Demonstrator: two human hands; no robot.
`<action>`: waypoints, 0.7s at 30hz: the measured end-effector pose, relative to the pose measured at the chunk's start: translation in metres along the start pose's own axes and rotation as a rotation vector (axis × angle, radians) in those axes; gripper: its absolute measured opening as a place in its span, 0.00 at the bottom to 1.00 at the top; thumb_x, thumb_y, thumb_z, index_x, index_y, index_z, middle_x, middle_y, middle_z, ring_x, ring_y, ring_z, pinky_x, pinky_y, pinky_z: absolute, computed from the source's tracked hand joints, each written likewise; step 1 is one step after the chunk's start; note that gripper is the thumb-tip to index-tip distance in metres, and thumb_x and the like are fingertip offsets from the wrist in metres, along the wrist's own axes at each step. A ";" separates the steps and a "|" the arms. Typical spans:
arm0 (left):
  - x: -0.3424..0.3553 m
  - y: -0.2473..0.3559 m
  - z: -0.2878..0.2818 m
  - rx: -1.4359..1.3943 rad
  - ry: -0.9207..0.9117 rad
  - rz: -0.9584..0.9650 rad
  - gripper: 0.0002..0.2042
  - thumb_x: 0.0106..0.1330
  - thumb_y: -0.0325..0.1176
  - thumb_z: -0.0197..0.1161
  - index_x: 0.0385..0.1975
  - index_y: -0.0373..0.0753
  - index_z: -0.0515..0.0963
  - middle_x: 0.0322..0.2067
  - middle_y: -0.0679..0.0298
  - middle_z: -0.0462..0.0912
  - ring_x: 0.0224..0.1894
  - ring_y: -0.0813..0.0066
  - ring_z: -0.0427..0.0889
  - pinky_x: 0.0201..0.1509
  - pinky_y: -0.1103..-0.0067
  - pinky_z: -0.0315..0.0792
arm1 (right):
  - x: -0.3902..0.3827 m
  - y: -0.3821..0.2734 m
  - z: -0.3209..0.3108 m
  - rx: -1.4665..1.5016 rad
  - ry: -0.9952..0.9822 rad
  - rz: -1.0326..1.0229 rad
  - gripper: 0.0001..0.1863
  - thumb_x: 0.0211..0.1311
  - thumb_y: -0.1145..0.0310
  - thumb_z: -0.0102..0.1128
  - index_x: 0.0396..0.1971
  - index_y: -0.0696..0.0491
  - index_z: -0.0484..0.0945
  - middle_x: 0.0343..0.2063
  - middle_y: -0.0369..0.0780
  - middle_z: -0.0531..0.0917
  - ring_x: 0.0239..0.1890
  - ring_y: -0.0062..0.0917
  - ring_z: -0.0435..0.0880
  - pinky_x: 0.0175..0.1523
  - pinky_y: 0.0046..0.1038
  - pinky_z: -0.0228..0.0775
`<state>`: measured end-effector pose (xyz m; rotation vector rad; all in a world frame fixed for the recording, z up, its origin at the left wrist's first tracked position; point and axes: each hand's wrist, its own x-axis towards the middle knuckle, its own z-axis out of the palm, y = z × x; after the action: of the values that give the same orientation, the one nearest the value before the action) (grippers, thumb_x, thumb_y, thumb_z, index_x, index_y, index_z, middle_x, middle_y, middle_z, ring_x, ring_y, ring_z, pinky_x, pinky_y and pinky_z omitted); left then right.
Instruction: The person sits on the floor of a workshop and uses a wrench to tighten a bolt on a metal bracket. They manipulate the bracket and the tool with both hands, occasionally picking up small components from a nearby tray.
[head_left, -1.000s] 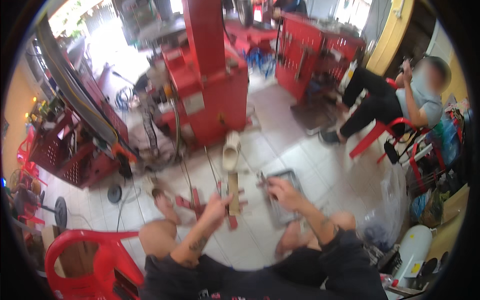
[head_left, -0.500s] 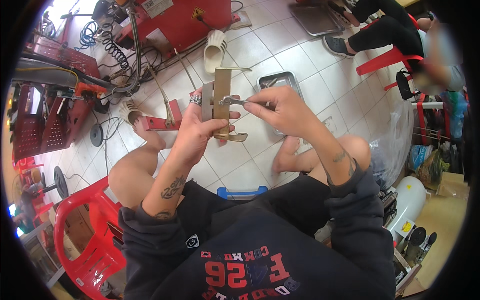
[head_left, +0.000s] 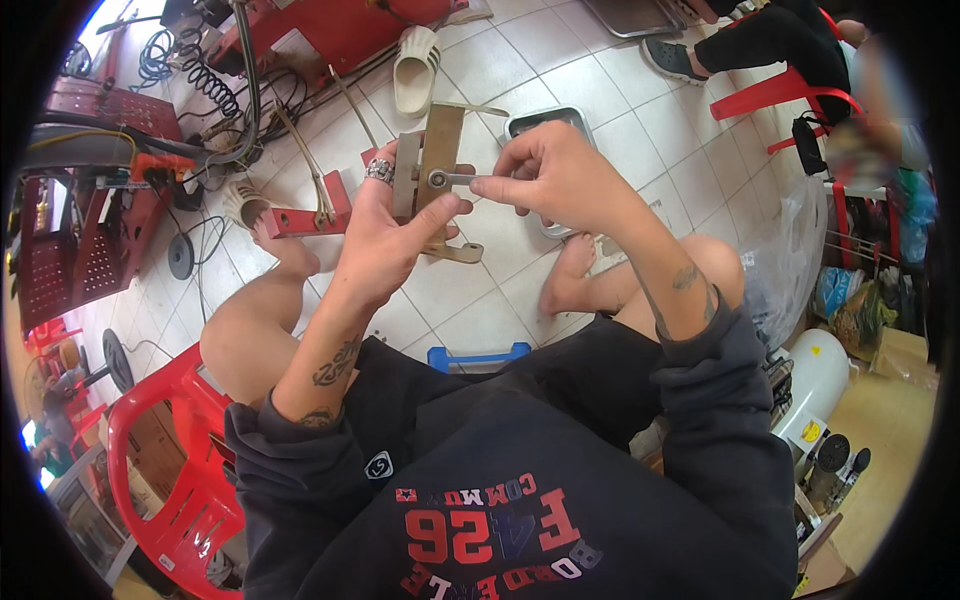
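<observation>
My left hand (head_left: 385,245) grips a brass-coloured metal bracket (head_left: 442,140) with bent arms at its two ends. A grey metal plate (head_left: 404,180) lies against the bracket's left side, held along with it. My thumb presses the lower part of the bracket, while the other fingers are mostly hidden behind. From the right, my right hand (head_left: 570,185) pinches the handle of a small silver wrench (head_left: 460,179). Its ring end sits around a fastener on the bracket's face. Most of the handle's far end is hidden in my fingers.
A metal tray (head_left: 585,112) rests on the tiled floor beyond my right hand. Red metal pieces (head_left: 300,222), a white clog (head_left: 415,82) and a red machine lie ahead. A red chair (head_left: 125,440) stands at left, a white tank (head_left: 812,385) at right. Another person sits at upper right.
Both hands and the bracket have shifted slightly up in the picture, as the view tilted. The bracket leans more, and the wrench handle now lies nearly level.
</observation>
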<state>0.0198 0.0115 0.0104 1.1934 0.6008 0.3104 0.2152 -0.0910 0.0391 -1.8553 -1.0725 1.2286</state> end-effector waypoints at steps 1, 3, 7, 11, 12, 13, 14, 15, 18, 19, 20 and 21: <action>0.000 -0.001 0.001 0.021 0.023 -0.004 0.30 0.70 0.30 0.62 0.67 0.35 0.55 0.51 0.55 0.80 0.46 0.69 0.85 0.41 0.78 0.79 | 0.000 0.001 0.001 -0.007 0.010 -0.005 0.16 0.55 0.62 0.74 0.23 0.60 0.83 0.15 0.36 0.80 0.19 0.15 0.77 0.24 0.20 0.65; 0.000 0.000 0.003 0.060 0.064 -0.016 0.28 0.71 0.32 0.62 0.66 0.34 0.57 0.48 0.57 0.80 0.43 0.71 0.85 0.38 0.79 0.79 | 0.001 0.004 0.002 -0.019 0.031 -0.014 0.18 0.53 0.59 0.75 0.21 0.60 0.81 0.14 0.36 0.79 0.18 0.15 0.76 0.23 0.21 0.64; -0.001 0.001 0.008 0.105 0.078 -0.018 0.24 0.73 0.34 0.60 0.62 0.33 0.60 0.45 0.58 0.80 0.38 0.72 0.86 0.33 0.81 0.79 | 0.000 0.008 0.003 -0.292 0.203 -0.072 0.28 0.45 0.43 0.76 0.20 0.57 0.82 0.13 0.38 0.79 0.18 0.24 0.80 0.27 0.27 0.71; -0.002 -0.002 0.009 0.068 0.113 0.048 0.22 0.73 0.35 0.60 0.60 0.33 0.62 0.44 0.58 0.81 0.37 0.73 0.86 0.33 0.80 0.79 | -0.006 -0.004 0.005 -0.450 0.359 -0.029 0.33 0.41 0.35 0.75 0.17 0.56 0.81 0.14 0.38 0.79 0.20 0.29 0.81 0.29 0.31 0.72; -0.001 -0.003 0.010 0.040 0.141 0.054 0.21 0.73 0.34 0.59 0.60 0.32 0.62 0.44 0.58 0.81 0.36 0.73 0.86 0.32 0.80 0.79 | -0.006 -0.006 0.006 -0.479 0.396 -0.014 0.34 0.41 0.34 0.74 0.17 0.55 0.81 0.14 0.38 0.80 0.21 0.30 0.81 0.29 0.31 0.72; 0.000 -0.004 0.011 0.012 0.170 0.060 0.21 0.73 0.34 0.59 0.59 0.32 0.62 0.44 0.57 0.82 0.35 0.73 0.86 0.31 0.80 0.80 | -0.005 -0.004 0.009 -0.476 0.391 -0.028 0.33 0.43 0.34 0.73 0.17 0.56 0.81 0.14 0.39 0.79 0.21 0.30 0.81 0.29 0.32 0.71; 0.001 -0.005 0.012 -0.016 0.197 0.066 0.21 0.73 0.34 0.59 0.59 0.32 0.63 0.43 0.56 0.82 0.35 0.73 0.85 0.31 0.80 0.80 | -0.003 0.000 0.012 -0.472 0.387 -0.041 0.33 0.45 0.35 0.72 0.18 0.56 0.81 0.14 0.40 0.79 0.21 0.31 0.80 0.29 0.33 0.71; 0.003 -0.005 0.011 -0.026 0.208 0.082 0.21 0.73 0.34 0.59 0.59 0.32 0.63 0.43 0.55 0.83 0.34 0.73 0.85 0.30 0.81 0.80 | -0.001 0.003 0.015 -0.468 0.383 -0.055 0.33 0.47 0.35 0.70 0.18 0.57 0.81 0.14 0.41 0.79 0.21 0.32 0.80 0.28 0.33 0.70; 0.005 -0.003 0.007 -0.037 0.246 0.126 0.20 0.73 0.33 0.59 0.58 0.31 0.64 0.43 0.51 0.84 0.33 0.73 0.85 0.27 0.81 0.79 | 0.003 0.009 0.019 -0.433 0.131 -0.089 0.30 0.60 0.41 0.64 0.22 0.58 0.81 0.15 0.44 0.77 0.19 0.33 0.77 0.28 0.35 0.67; 0.005 0.000 0.005 -0.028 0.257 0.137 0.20 0.73 0.33 0.59 0.58 0.31 0.64 0.43 0.50 0.84 0.32 0.73 0.84 0.26 0.81 0.79 | 0.003 0.011 0.020 -0.351 0.076 -0.108 0.28 0.63 0.44 0.61 0.22 0.58 0.81 0.14 0.41 0.76 0.19 0.29 0.74 0.27 0.33 0.65; 0.005 0.001 0.004 -0.020 0.268 0.148 0.20 0.73 0.32 0.59 0.58 0.31 0.64 0.43 0.49 0.84 0.32 0.73 0.84 0.25 0.81 0.79 | 0.002 0.013 0.020 -0.270 0.022 -0.126 0.26 0.66 0.47 0.59 0.22 0.57 0.81 0.14 0.39 0.74 0.18 0.25 0.71 0.26 0.31 0.62; 0.004 0.001 0.004 -0.028 0.263 0.163 0.20 0.73 0.32 0.59 0.58 0.31 0.64 0.43 0.49 0.84 0.31 0.73 0.84 0.25 0.81 0.78 | 0.002 0.015 0.022 -0.188 -0.032 -0.144 0.25 0.70 0.50 0.56 0.22 0.57 0.80 0.13 0.36 0.73 0.18 0.21 0.67 0.26 0.29 0.59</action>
<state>0.0257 0.0109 0.0114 1.1855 0.7258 0.6189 0.1992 -0.0942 0.0183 -1.8647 -1.3548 1.1096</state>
